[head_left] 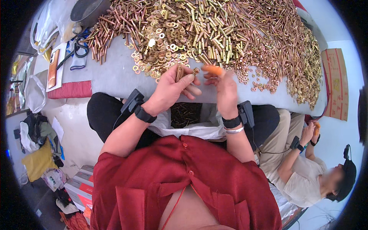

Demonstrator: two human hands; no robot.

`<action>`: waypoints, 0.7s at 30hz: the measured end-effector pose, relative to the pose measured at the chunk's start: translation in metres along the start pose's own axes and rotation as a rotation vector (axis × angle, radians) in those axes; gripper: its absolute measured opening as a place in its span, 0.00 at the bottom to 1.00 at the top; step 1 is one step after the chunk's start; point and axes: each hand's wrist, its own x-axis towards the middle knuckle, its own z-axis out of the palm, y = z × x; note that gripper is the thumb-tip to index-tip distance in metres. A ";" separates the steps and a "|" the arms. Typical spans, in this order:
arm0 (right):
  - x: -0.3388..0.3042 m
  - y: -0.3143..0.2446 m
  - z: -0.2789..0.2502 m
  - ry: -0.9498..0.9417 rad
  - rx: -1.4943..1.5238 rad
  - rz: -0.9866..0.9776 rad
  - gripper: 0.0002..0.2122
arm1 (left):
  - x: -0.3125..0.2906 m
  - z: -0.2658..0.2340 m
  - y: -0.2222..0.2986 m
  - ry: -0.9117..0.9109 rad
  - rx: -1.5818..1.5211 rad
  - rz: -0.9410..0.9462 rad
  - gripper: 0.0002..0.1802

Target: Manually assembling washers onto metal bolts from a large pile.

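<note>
My left hand [177, 85] is closed around a few brass-coloured metal sleeves [179, 73], held upright near its fingertips. A small nut-like end [196, 71] shows beside its thumb, toward my right hand. Close by on the right, my right hand [225, 90] has curled fingers, one wearing an orange finger cover [213, 69]; what they pinch, if anything, is hidden. Both hands are over the near edge of the grey table [111, 73]. Just beyond them lie loose flat washers [165, 50], a heap of metal sleeves [214, 27] and small nuts [245, 74].
Between my knees, a white-lined container [165, 124] holds metal pieces [184, 115]. On the left are scissors [78, 46], a phone [53, 65] and a dark bowl [86, 10]. A co-worker [303, 172] sits at right near a cardboard sheet [335, 84].
</note>
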 end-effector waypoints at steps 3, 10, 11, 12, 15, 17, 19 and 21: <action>-0.004 -0.003 0.006 -0.003 0.007 -0.017 0.28 | -0.004 0.001 -0.002 -0.004 0.055 -0.006 0.09; 0.032 0.013 -0.004 0.160 -0.987 -0.327 0.10 | -0.006 0.011 -0.005 -0.127 0.248 -0.132 0.11; 0.037 0.018 -0.003 0.134 -1.223 -0.604 0.13 | -0.007 0.011 -0.006 -0.155 0.258 -0.139 0.12; 0.039 0.022 0.000 0.158 -1.291 -0.617 0.13 | -0.007 0.012 -0.006 -0.183 0.268 -0.146 0.12; 0.041 0.028 0.000 0.151 -1.352 -0.635 0.13 | -0.009 0.010 -0.001 -0.177 0.308 -0.165 0.13; 0.041 0.028 -0.001 0.157 -1.341 -0.653 0.12 | -0.012 0.015 0.007 -0.132 0.284 -0.195 0.13; 0.040 0.028 -0.003 0.123 -1.354 -0.680 0.11 | -0.012 0.016 0.008 -0.088 0.260 -0.224 0.13; 0.036 0.025 -0.004 0.129 -1.337 -0.693 0.10 | -0.007 0.011 0.005 0.025 0.382 -0.209 0.16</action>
